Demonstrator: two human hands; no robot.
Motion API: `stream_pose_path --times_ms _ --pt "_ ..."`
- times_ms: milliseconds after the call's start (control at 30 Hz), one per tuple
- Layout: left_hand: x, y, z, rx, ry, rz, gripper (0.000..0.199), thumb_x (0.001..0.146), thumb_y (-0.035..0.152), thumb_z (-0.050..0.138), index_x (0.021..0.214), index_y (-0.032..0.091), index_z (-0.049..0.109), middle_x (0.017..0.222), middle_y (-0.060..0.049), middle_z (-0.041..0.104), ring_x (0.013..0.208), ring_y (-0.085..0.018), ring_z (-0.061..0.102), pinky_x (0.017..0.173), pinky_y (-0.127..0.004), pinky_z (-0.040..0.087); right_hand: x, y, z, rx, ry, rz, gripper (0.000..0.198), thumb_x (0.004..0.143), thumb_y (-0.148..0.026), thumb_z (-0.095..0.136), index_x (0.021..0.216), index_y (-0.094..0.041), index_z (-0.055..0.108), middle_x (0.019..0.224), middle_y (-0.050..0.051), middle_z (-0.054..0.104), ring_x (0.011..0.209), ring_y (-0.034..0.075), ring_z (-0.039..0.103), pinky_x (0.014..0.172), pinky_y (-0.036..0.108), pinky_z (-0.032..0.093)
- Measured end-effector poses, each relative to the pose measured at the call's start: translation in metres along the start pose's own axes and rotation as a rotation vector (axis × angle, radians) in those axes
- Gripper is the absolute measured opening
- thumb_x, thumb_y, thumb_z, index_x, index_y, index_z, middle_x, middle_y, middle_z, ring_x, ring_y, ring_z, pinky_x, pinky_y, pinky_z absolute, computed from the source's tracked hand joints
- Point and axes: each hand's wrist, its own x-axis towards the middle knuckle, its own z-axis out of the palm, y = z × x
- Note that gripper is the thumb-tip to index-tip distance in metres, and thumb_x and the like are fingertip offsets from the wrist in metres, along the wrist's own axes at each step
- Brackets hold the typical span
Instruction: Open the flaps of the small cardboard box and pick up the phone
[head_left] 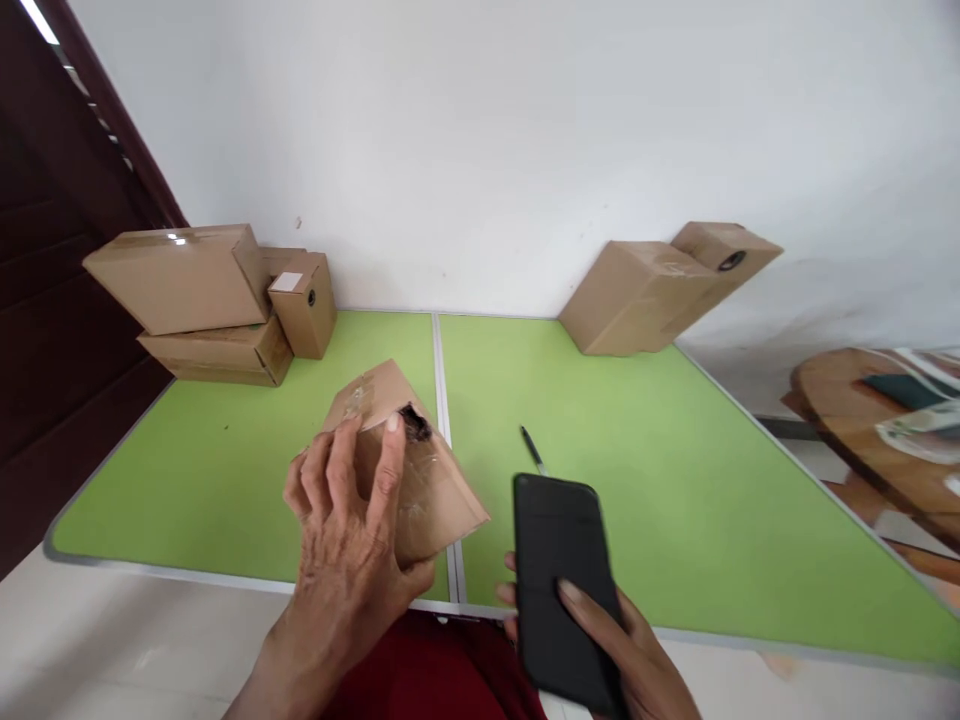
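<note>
Gripping a torn box (405, 470) at frame centre, the left hand (349, 535) tilted it; the right hand (607, 640) clasped a phone (562, 580), scanning seemingly not done.

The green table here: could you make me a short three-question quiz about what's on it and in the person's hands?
1. True or false: the left hand holds a small cardboard box over the green table.
2. What does the right hand have in its grip? A) a pen B) a black phone C) a roll of tape
3. Fill in: the black pen lies on the table just beyond the ____.

Key: 1 true. 2 B. 3 phone.
</note>
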Motion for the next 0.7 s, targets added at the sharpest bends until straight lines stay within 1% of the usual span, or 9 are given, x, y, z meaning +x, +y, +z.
stream_pose_path --times_ms 33,100,167,267,367,433,500,600,700 --pt "0.001 -0.002 -0.001 0.005 0.002 -0.008 0.14 0.061 0.022 0.096 0.177 0.024 0.017 0.167 -0.031 0.035 0.149 -0.057 0.043 0.12 -0.073 0.036 0.012 0.0 0.005 -0.086 -0.013 -0.087 0.063 0.078 -0.057 0.096 0.126 -0.021 0.079 0.114 0.015 0.087 0.096 0.035 0.084 0.087 0.046 0.069" --pt "0.004 -0.007 -0.002 0.013 0.003 -0.028 0.141 0.065 0.025 0.094 0.179 0.021 0.011 0.168 -0.033 0.033 0.15 -0.06 0.041 0.118 -0.076 0.038 0.042 0.001 0.01 -0.329 -0.074 -0.288 0.06 0.084 -0.063 0.085 0.124 -0.02 0.077 0.108 0.013 0.086 0.098 0.035 0.082 0.088 0.047 0.067" --pt "0.006 -0.011 -0.003 0.014 -0.002 -0.035 0.141 0.068 0.029 0.093 0.18 0.018 0.008 0.169 -0.035 0.031 0.152 -0.063 0.038 0.117 -0.078 0.039 0.072 0.002 0.009 -0.446 -0.038 -0.368 0.052 0.081 -0.062 0.081 0.111 -0.019 0.077 0.099 0.011 0.083 0.095 0.034 0.079 0.085 0.046 0.066" --pt "0.006 -0.015 -0.002 0.006 -0.007 -0.021 0.138 0.071 0.033 0.092 0.18 0.017 0.009 0.171 -0.037 0.03 0.155 -0.065 0.035 0.118 -0.079 0.037 0.101 0.006 0.004 -0.589 0.025 -0.412 0.044 0.082 -0.059 0.073 0.1 -0.019 0.073 0.095 0.01 0.081 0.095 0.033 0.077 0.085 0.044 0.063" --pt "0.005 -0.016 -0.002 0.013 -0.015 -0.004 0.14 0.072 0.035 0.092 0.182 0.018 0.007 0.173 -0.037 0.028 0.156 -0.066 0.033 0.119 -0.081 0.035 0.109 0.01 0.001 -0.78 0.059 -0.422 0.034 0.089 -0.052 0.063 0.1 -0.021 0.07 0.097 0.01 0.081 0.095 0.031 0.077 0.084 0.041 0.061" --pt "0.006 -0.016 -0.002 0.014 -0.023 0.007 0.143 0.072 0.035 0.093 0.182 0.02 0.003 0.174 -0.036 0.026 0.157 -0.066 0.032 0.12 -0.082 0.033 0.108 0.01 0.002 -0.947 0.095 -0.412 0.025 0.092 -0.046 0.063 0.096 -0.021 0.068 0.092 0.01 0.079 0.091 0.031 0.077 0.081 0.039 0.057" --pt "0.007 -0.015 -0.002 0.005 -0.028 0.019 0.145 0.072 0.035 0.093 0.183 0.021 0.001 0.175 -0.035 0.026 0.158 -0.064 0.03 0.121 -0.082 0.031 0.106 0.008 0.003 -1.133 0.141 -0.396 0.021 0.095 -0.041 0.066 0.094 -0.021 0.067 0.086 0.012 0.077 0.087 0.034 0.076 0.076 0.04 0.053" --pt "0.009 -0.013 -0.002 -0.009 -0.021 0.02 0.144 0.071 0.032 0.093 0.182 0.021 0.002 0.175 -0.034 0.028 0.157 -0.063 0.034 0.123 -0.081 0.031 0.101 -0.001 0.002 -1.388 0.177 -0.393 0.022 0.101 -0.04 0.069 0.1 -0.018 0.071 0.085 0.015 0.077 0.085 0.037 0.077 0.071 0.039 0.048" --pt "0.011 -0.011 -0.001 -0.009 -0.016 0.037 0.144 0.068 0.029 0.092 0.182 0.02 0.005 0.173 -0.033 0.033 0.154 -0.062 0.038 0.123 -0.079 0.032 0.101 -0.021 -0.002 -1.59 0.145 -0.462 0.028 0.11 -0.041 0.061 0.102 -0.019 0.074 0.09 0.017 0.079 0.088 0.037 0.079 0.071 0.039 0.049"
